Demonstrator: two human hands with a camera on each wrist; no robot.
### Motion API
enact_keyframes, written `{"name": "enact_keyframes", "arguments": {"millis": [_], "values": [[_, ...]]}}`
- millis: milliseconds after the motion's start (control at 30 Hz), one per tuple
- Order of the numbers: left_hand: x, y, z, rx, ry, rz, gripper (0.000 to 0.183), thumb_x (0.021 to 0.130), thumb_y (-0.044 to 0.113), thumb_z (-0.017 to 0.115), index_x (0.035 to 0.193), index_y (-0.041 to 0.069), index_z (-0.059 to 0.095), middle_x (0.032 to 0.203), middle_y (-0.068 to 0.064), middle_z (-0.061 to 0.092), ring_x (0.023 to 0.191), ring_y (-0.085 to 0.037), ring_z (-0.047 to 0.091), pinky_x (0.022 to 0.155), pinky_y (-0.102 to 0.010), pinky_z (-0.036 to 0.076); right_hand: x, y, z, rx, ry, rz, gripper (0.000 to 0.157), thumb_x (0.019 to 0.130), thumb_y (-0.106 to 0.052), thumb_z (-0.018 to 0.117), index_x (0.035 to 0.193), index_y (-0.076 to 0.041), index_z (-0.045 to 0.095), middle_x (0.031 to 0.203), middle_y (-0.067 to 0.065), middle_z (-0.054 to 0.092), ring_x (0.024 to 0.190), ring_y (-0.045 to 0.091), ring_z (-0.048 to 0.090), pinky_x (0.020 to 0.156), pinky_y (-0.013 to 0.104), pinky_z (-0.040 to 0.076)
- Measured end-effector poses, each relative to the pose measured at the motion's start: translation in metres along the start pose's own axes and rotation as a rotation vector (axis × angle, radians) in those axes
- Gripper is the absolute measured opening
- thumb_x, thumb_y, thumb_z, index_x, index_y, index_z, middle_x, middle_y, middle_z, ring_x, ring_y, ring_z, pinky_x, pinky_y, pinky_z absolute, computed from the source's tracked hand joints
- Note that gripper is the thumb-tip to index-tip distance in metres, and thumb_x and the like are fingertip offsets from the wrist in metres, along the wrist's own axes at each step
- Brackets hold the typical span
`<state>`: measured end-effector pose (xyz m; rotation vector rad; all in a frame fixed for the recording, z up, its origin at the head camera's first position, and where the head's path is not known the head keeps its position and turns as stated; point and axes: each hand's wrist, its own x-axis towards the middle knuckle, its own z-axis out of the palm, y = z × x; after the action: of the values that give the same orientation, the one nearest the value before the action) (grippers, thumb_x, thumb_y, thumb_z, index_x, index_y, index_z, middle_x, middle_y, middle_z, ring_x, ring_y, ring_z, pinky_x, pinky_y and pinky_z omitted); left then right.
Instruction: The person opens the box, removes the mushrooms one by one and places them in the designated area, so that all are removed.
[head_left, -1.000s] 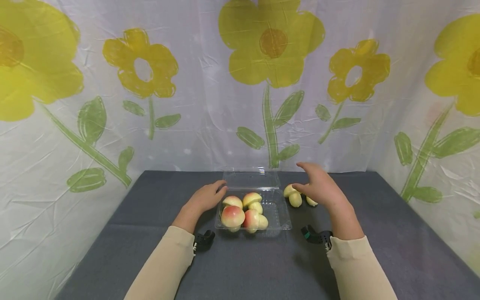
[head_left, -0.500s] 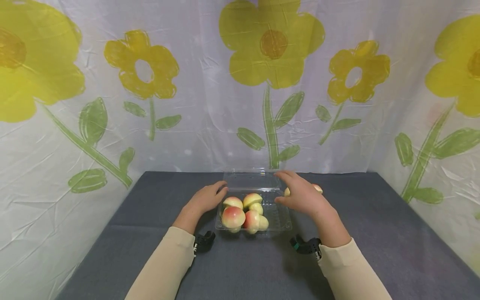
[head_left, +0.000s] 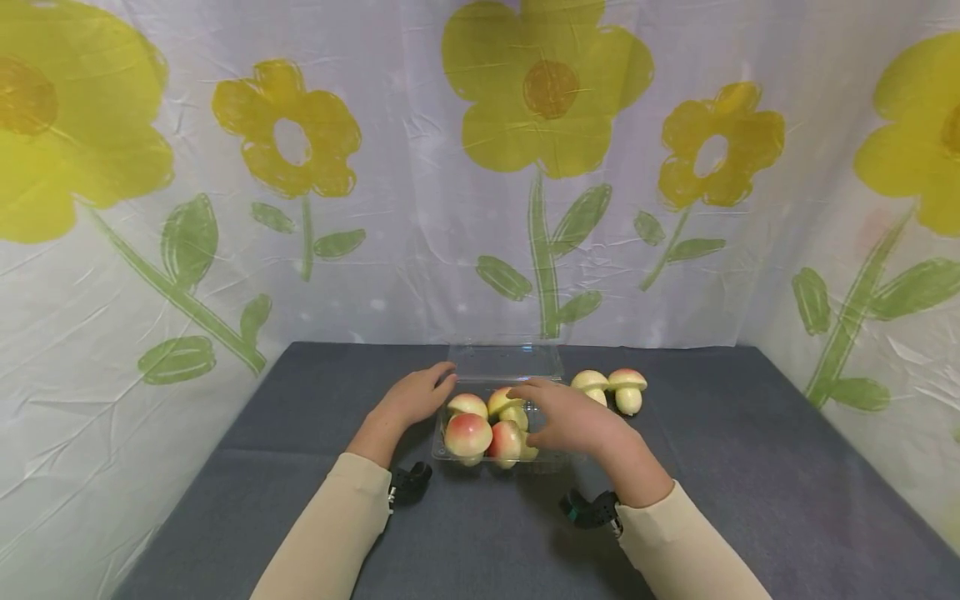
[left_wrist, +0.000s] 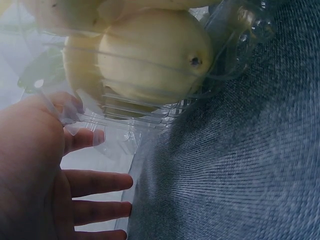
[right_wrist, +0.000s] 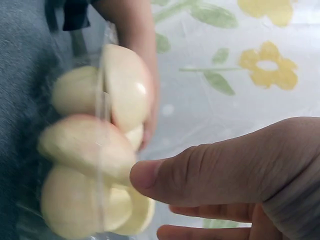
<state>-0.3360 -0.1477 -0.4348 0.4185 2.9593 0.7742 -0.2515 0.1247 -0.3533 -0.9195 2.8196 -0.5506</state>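
Observation:
A clear plastic clamshell box (head_left: 564, 461) lies with its lid (head_left: 504, 361) folded back. Several pale yellow, red-blushed mushrooms (head_left: 468, 433) fill its left part. At the box's left rear edge is my left hand (head_left: 411, 400), thumb and index finger touching the plastic. Seen from the left wrist, its other fingers (left_wrist: 100, 182) are straight, and a mushroom (left_wrist: 155, 55) shows through the wall. My right hand (head_left: 573, 421) hovers over the right side of the box, thumb and fingers apart, holding nothing visible. The right wrist view has the thumb (right_wrist: 170, 175) overlapping the nearer mushrooms (right_wrist: 90, 145).
Two more mushrooms (head_left: 627, 390) stand on the dark grey cloth (head_left: 480, 533) to the right of the box. A flower-print curtain (head_left: 405, 208) rises behind the table. Each wrist wears a black strap (head_left: 411, 483).
My right hand has moved left, from above the two loose mushrooms to over the box, and those mushrooms are now uncovered. The left hand stays at the box edge.

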Motion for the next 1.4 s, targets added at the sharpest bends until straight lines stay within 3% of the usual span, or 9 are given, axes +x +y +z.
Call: {"name": "enact_keyframes", "arguments": {"millis": [133,367,533,700,800,967,1200,1400], "values": [[0.001,0.000,0.001,0.002,0.003,0.003,0.055,0.111,0.043,0.041,0.158,0.014,0.042,0.156,-0.014,0.047,0.141,-0.039,0.045,0.114,-0.061,0.038,0.005,0.000,0.009,-0.030,-0.027,-0.076,0.052,0.085,-0.006,0.081,0.134,-0.004,0.066,0.136,0.013,0.061,0.118,0.031,0.062,0.093,0.045,0.055],[0.001,0.000,0.001,0.005,-0.001,0.003,0.055,0.112,0.043,0.040,0.159,0.014,0.042,0.157,-0.013,0.046,0.142,-0.038,0.044,0.115,-0.060,0.037,0.010,0.001,0.021,-0.058,-0.028,-0.168,0.039,0.086,-0.002,0.080,0.123,-0.011,0.071,0.120,0.004,0.067,0.104,0.023,0.064,0.085,0.040,0.055],[0.000,0.002,-0.001,0.005,-0.001,0.007,0.055,0.112,0.042,0.041,0.158,0.013,0.042,0.156,-0.014,0.047,0.142,-0.038,0.044,0.115,-0.060,0.037,0.011,0.002,0.025,-0.090,0.006,-0.225,0.040,0.085,0.001,0.082,0.121,-0.012,0.072,0.118,0.004,0.068,0.102,0.022,0.065,0.083,0.037,0.056],[-0.001,0.002,-0.002,0.005,-0.005,0.005,0.054,0.112,0.041,0.040,0.158,0.013,0.042,0.157,-0.014,0.046,0.142,-0.039,0.044,0.115,-0.060,0.036,0.016,0.002,0.029,-0.076,0.049,-0.274,0.029,0.083,0.000,0.084,0.107,-0.015,0.074,0.100,-0.002,0.068,0.085,0.016,0.062,0.074,0.033,0.055],[-0.001,0.002,-0.002,0.002,-0.007,0.002,0.054,0.112,0.041,0.041,0.158,0.013,0.042,0.156,-0.014,0.046,0.142,-0.038,0.044,0.115,-0.060,0.037,0.019,0.003,0.031,-0.059,0.048,-0.258,0.029,0.083,0.004,0.082,0.099,-0.019,0.073,0.090,-0.007,0.064,0.076,0.012,0.055,0.068,0.032,0.051],[-0.001,0.001,-0.001,-0.002,-0.006,0.003,0.054,0.112,0.041,0.041,0.158,0.013,0.043,0.156,-0.015,0.047,0.142,-0.039,0.044,0.114,-0.061,0.038,0.018,0.002,0.029,-0.058,0.026,-0.225,0.033,0.082,0.007,0.078,0.098,-0.021,0.072,0.089,-0.007,0.063,0.075,0.012,0.054,0.067,0.033,0.050],[0.000,0.000,-0.001,0.006,-0.008,0.001,0.055,0.112,0.042,0.041,0.159,0.014,0.042,0.156,-0.014,0.047,0.142,-0.038,0.044,0.115,-0.060,0.037,0.016,0.003,0.025,-0.087,-0.001,-0.116,0.044,0.080,0.003,0.081,0.121,-0.013,0.072,0.110,0.001,0.066,0.090,0.018,0.062,0.076,0.037,0.055],[0.000,0.001,-0.001,0.014,-0.005,0.004,0.054,0.112,0.042,0.041,0.158,0.014,0.042,0.155,-0.015,0.048,0.141,-0.039,0.046,0.114,-0.060,0.039,0.014,0.004,0.020,-0.070,-0.006,-0.085,0.044,0.082,-0.001,0.083,0.123,-0.012,0.071,0.113,0.003,0.066,0.094,0.021,0.064,0.079,0.039,0.056]]}}
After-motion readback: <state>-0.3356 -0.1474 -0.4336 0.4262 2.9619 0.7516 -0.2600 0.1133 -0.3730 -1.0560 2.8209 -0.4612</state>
